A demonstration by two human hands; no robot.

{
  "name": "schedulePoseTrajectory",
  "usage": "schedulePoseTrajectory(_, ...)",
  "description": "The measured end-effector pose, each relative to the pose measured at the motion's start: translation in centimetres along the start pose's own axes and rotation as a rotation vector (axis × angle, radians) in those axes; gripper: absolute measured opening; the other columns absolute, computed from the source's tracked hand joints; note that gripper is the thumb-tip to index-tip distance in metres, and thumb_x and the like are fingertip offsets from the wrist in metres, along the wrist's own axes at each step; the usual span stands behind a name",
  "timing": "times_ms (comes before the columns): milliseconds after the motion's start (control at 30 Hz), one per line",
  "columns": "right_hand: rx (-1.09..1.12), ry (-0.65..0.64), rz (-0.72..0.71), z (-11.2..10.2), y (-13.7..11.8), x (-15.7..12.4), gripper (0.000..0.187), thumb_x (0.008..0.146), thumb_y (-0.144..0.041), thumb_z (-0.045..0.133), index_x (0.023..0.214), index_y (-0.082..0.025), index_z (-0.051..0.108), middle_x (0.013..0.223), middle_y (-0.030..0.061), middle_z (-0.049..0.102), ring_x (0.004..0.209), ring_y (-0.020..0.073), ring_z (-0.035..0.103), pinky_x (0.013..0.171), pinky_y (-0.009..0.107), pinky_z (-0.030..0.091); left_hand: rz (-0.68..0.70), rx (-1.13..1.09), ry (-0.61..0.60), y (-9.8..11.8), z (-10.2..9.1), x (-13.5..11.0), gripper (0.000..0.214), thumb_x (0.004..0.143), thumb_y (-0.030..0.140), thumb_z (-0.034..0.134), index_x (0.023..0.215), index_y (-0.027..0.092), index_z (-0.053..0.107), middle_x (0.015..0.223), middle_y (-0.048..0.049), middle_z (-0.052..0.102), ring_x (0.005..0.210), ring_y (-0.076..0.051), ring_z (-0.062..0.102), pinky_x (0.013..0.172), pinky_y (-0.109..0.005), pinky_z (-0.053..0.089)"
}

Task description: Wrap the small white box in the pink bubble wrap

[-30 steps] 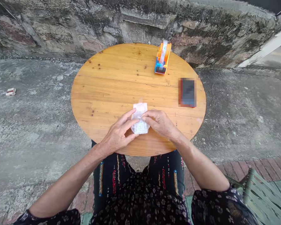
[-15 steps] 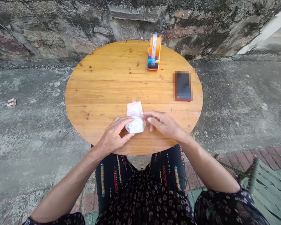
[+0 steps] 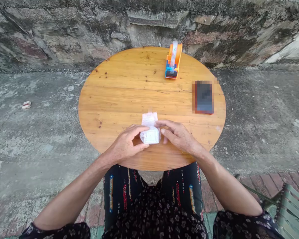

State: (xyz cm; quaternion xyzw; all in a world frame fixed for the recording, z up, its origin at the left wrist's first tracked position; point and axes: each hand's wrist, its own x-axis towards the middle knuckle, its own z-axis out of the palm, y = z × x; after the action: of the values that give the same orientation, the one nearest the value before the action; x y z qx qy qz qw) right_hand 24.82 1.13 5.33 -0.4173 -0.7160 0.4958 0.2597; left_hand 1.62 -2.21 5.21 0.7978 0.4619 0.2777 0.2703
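Observation:
A small white packet [image 3: 150, 130] wrapped in thin paper lies near the front of a round wooden table [image 3: 119, 93]. My left hand [image 3: 126, 146] curls round the packet's left side, thumb and fingers closed on it. My right hand [image 3: 179, 136] rests just right of it, fingers stretched and fingertips touching the packet's right edge and its raised paper flap.
An orange and blue tape dispenser [image 3: 173, 61] stands at the table's far side. A dark phone [image 3: 203, 97] lies at the right. A stone wall [image 3: 64, 30] runs behind. A green slatted chair [image 3: 291, 209] is at the lower right. Litter [image 3: 26, 105] lies on the concrete left.
My right hand let go of the paper flap and drew slightly right, fingers straightening. My left hand closed further round the packet's lower part. The view shifted a little.

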Motion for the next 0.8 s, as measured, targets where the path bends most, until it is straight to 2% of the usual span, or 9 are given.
schedulePoseTrajectory(33,0.026,-0.003,-0.012,0.0,-0.1,0.1,0.033,0.092,-0.027,0.05,0.123,-0.019,0.058,0.11,0.0055,0.069,0.056,0.0075,0.06,0.06,0.027,0.048,-0.014,-0.019,-0.009,0.0,-0.1,0.2,0.045,0.078,0.019,0.072,0.12,0.018,0.059,0.119,-0.0067,0.067,0.108,-0.021,0.064,0.095,-0.035,0.051)
schedulePoseTrajectory(100,0.031,-0.03,-0.031,-0.1,-0.3,0.1,0.037,0.091,-0.034,0.056,0.126,-0.021,0.058,0.094,0.0025,0.069,0.058,0.0091,0.058,0.056,0.026,0.045,-0.05,-0.059,-0.031,0.0,-0.5,0.5,0.046,0.076,0.02,0.073,0.12,0.019,0.061,0.119,-0.0051,0.068,0.107,-0.021,0.064,0.094,-0.034,0.051)
schedulePoseTrajectory(200,-0.057,-0.054,-0.056,0.1,-0.3,0.3,0.048,0.086,-0.042,0.065,0.129,-0.021,0.058,0.072,-0.0022,0.062,0.061,0.0112,0.053,0.056,0.025,0.042,-0.128,-0.131,-0.067,0.0,-1.0,1.1,0.047,0.075,0.023,0.074,0.12,0.021,0.062,0.118,-0.0033,0.069,0.105,-0.022,0.065,0.09,-0.033,0.052)
schedulePoseTrajectory(300,-0.131,-0.015,-0.082,0.5,-0.1,0.8,0.055,0.08,-0.04,0.073,0.129,-0.022,0.059,0.074,-0.0026,0.062,0.064,0.0111,0.052,0.06,0.025,0.042,-0.181,-0.216,-0.104,-0.2,-1.3,1.6,0.045,0.076,0.026,0.074,0.119,0.022,0.064,0.115,-0.0022,0.071,0.101,-0.022,0.066,0.089,-0.033,0.052)
schedulePoseTrajectory(467,-0.157,-0.005,-0.084,0.6,-0.2,2.0,0.039,0.081,-0.03,0.07,0.119,-0.022,0.067,0.078,-0.0025,0.064,0.064,0.0096,0.05,0.061,0.024,0.039,-0.269,-0.394,-0.161,-1.2,-1.5,2.4,0.048,0.075,0.032,0.074,0.121,0.021,0.063,0.111,-0.0039,0.071,0.093,-0.02,0.067,0.083,-0.033,0.053)
schedulePoseTrajectory(633,-0.171,-0.04,-0.087,-0.2,-0.3,3.1,0.035,0.084,-0.039,0.067,0.114,-0.021,0.07,0.078,-0.0017,0.065,0.063,0.0094,0.048,0.06,0.024,0.036,-0.301,-0.589,-0.24,-1.6,-1.8,3.4,0.043,0.077,0.036,0.072,0.116,0.018,0.064,0.105,-0.0061,0.072,0.091,-0.02,0.067,0.078,-0.031,0.053)
schedulePoseTrajectory(800,-0.174,-0.06,-0.139,-0.7,0.3,3.7,0.037,0.088,-0.045,0.063,0.115,-0.021,0.07,0.089,0.0013,0.068,0.068,0.0106,0.05,0.063,0.025,0.035,-0.323,-0.653,-0.287,-1.6,-2.2,4.5,0.039,0.077,0.038,0.072,0.109,0.017,0.067,0.106,-0.0065,0.072,0.096,-0.02,0.066,0.084,-0.032,0.051)
